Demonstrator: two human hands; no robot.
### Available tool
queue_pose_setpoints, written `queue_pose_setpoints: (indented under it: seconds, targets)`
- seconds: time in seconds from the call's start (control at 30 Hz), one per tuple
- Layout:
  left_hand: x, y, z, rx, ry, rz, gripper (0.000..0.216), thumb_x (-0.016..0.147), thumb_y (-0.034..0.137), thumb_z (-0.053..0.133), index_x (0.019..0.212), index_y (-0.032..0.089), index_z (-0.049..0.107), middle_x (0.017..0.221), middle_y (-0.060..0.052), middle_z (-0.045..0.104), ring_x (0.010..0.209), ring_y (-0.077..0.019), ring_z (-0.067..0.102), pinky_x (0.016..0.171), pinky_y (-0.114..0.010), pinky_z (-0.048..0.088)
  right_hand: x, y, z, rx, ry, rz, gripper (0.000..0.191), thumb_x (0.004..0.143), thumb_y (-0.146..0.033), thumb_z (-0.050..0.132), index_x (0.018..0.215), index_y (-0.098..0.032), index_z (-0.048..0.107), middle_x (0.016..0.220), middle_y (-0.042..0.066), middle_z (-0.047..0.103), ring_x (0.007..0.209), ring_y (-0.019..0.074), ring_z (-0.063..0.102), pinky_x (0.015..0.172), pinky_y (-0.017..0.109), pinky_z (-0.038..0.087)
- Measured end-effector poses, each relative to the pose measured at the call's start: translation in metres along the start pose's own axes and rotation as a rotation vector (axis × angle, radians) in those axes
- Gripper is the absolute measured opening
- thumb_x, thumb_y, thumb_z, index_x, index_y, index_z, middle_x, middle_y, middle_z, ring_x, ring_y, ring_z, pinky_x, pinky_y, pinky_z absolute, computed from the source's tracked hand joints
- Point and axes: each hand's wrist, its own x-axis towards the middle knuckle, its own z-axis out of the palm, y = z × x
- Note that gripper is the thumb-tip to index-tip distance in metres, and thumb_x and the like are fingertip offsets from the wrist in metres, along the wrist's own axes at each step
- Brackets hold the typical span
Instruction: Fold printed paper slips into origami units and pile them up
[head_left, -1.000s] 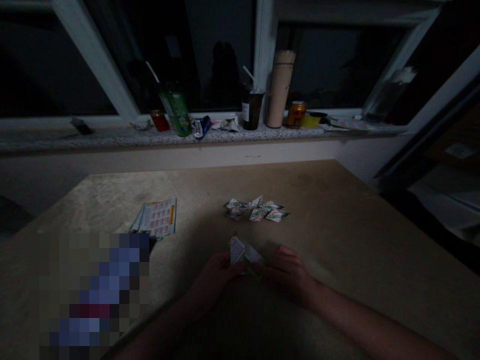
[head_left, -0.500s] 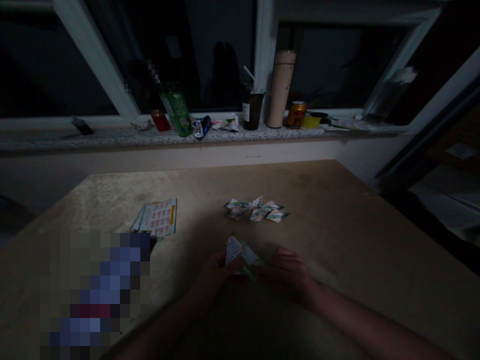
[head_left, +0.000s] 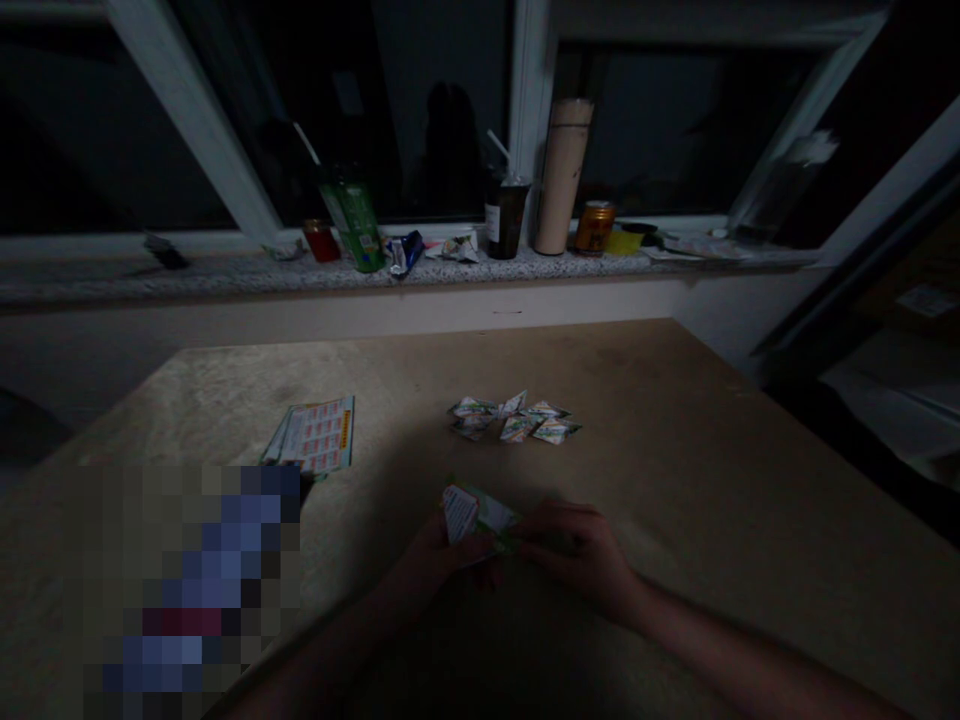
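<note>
Both of my hands pinch one small printed paper piece (head_left: 472, 515), white and green, held low over the brown table (head_left: 675, 450). My left hand (head_left: 435, 555) grips its left end and my right hand (head_left: 577, 550) grips its right end. Fingers of both hands are closed on it. A cluster of several small folded paper pieces (head_left: 514, 418) lies on the table just beyond my hands. A stack of flat printed sheets (head_left: 315, 437) with orange and green print lies to the left.
A stone window sill (head_left: 187, 275) behind the table carries a green bottle (head_left: 354, 225), a red cup (head_left: 320, 241), a dark cup with a straw (head_left: 504, 215), a tall beige tube (head_left: 560, 175), an orange can (head_left: 594, 227) and wrappers. The room is dim.
The paper piece has sunk a little and turned leftward in my fingers. My hands have drawn slightly closer to me. The folded pieces and the sheets have not moved.
</note>
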Motion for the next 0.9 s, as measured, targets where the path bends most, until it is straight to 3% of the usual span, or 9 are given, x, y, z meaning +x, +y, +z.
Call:
queue_pose_setpoints:
  seconds: [0.17,0.37,0.47,0.57,0.73,0.9]
  targets:
    - [0.002,-0.003,0.002,0.016,0.007,0.010,0.034,0.064,0.045,0.072,0.072,0.013,0.061,0.060,-0.001,0.063,0.054,-0.0126,0.055,0.053,-0.021,0.043,0.000,0.000,0.001,0.036,0.038,0.116,0.011,0.073,-0.028,0.068,0.077,-0.017,0.068,0.071,0.004,0.068,0.064,0.0147,0.062,0.058,0.024,0.048]
    - [-0.002,0.007,0.011,0.111,0.060,0.002,0.037,0.063,0.049,0.070,0.073,0.014,0.062,0.057,0.000,0.060,0.054,-0.0131,0.053,0.056,-0.022,0.042,-0.001,-0.001,0.010,0.206,0.139,0.336,0.033,0.073,-0.037,0.066,0.097,-0.019,0.053,0.064,-0.004,0.050,0.058,0.0107,0.049,0.051,0.020,0.041]
    - [-0.003,0.010,0.015,0.144,0.085,-0.007,0.035,0.064,0.049,0.069,0.069,0.015,0.062,0.057,0.000,0.060,0.056,-0.0144,0.054,0.058,-0.024,0.041,-0.002,-0.001,0.012,0.254,0.000,0.358,0.028,0.082,-0.044,0.054,0.084,-0.017,0.053,0.063,-0.004,0.047,0.056,0.0096,0.043,0.050,0.019,0.037]
    - [-0.002,0.009,0.015,0.194,0.060,0.021,0.034,0.067,0.048,0.067,0.063,0.015,0.061,0.056,0.000,0.060,0.058,-0.0153,0.054,0.060,-0.024,0.041,-0.005,0.001,0.014,0.212,-0.126,0.380,0.041,0.089,-0.047,0.038,0.071,-0.015,0.056,0.063,-0.001,0.049,0.058,0.0104,0.043,0.055,0.021,0.037]
    - [0.001,0.001,0.014,0.279,-0.006,0.107,0.039,0.074,0.050,0.058,0.055,0.016,0.059,0.058,-0.001,0.060,0.062,-0.0163,0.055,0.065,-0.024,0.041,-0.010,0.006,0.019,0.126,-0.056,0.390,0.046,0.090,-0.049,0.034,0.064,-0.016,0.053,0.058,-0.002,0.046,0.055,0.0104,0.040,0.053,0.021,0.035]
    - [-0.001,-0.003,0.018,0.346,0.082,0.122,0.041,0.075,0.052,0.055,0.053,0.017,0.056,0.058,-0.001,0.059,0.061,-0.0168,0.054,0.064,-0.024,0.041,-0.008,0.006,0.021,0.128,-0.005,0.365,0.044,0.090,-0.048,0.035,0.066,-0.016,0.053,0.059,-0.002,0.048,0.055,0.0102,0.040,0.053,0.020,0.035]
